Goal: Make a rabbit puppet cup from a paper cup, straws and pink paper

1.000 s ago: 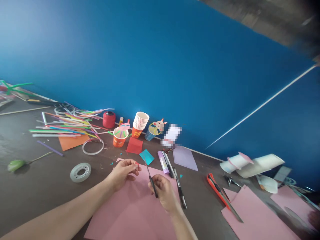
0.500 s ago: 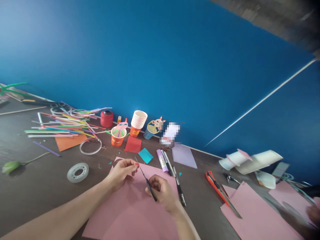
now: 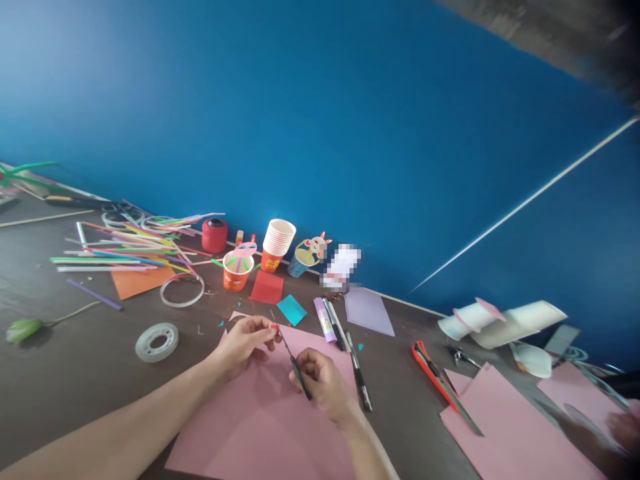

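Note:
Over a large pink sheet of paper, my left hand pinches a tiny piece of red paper between thumb and fingertips. My right hand is closed round the dark handles of scissors. Their thin blades point up and away, lying right at the red piece; whether they touch it I cannot tell. Just beyond the pink sheet lie a red paper square and a turquoise paper square. A purple glue stick and several pens rest to the right of my hands.
Colourful straws and a tape roll lie on the left. Along the blue wall stand a decorated orange cup, stacked paper cups and a blue cup. A red utility knife lies right; another person's hand shows beyond.
My hands hold nearly the same pose. The scissors and right hand have shifted very slightly left, and the other person's hand at the far right has moved a little.

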Available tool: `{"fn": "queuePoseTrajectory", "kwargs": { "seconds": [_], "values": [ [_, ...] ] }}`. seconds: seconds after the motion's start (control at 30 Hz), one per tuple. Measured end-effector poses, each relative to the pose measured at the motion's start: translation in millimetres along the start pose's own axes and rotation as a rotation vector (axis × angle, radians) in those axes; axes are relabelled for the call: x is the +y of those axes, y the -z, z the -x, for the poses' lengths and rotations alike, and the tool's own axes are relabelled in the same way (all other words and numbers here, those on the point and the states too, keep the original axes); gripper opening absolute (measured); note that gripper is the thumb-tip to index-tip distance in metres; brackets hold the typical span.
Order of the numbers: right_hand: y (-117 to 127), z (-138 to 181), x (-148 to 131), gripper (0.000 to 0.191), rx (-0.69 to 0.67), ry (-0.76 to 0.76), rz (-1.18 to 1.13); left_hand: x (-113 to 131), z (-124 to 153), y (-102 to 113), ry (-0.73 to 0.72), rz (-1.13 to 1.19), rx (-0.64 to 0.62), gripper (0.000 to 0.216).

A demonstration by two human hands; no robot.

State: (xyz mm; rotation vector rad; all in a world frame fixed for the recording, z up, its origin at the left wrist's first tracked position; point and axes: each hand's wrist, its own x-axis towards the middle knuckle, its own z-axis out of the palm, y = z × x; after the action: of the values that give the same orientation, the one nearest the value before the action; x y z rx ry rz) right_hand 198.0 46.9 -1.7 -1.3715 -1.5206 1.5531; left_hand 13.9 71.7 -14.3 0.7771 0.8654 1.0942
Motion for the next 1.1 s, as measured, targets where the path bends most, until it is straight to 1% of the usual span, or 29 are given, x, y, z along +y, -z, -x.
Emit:
{"fn": "queuePoseTrajectory", "kwargs": {
  "seconds": [0.17,0.4,0.63,1.1],
  "values": [
    [-0.6,0.9,-0.5,0.024,-0.011,0.003,-0.007,-1.5,-0.8,1.4,0.005,0.005,-0.013,0.02],
    [-0.2,-0.7,5.3,0.026,-0.017,0.035,-0.052,-2.0,-0.7,2.8,-0.005,-0.008,-0.031,0.018],
    [-2.2,-2.0,7.4,0.029,-0.007,0.046,-0.07,2.1,1.5,0.9,0.006,0.002,-0.009,0.02],
    [1.1,-1.2,5.9,0.03,-0.029,0.017,-0.068,0.1,-2.6,4.6,0.011,-0.028,-0.05,0.02]
  ]
}}
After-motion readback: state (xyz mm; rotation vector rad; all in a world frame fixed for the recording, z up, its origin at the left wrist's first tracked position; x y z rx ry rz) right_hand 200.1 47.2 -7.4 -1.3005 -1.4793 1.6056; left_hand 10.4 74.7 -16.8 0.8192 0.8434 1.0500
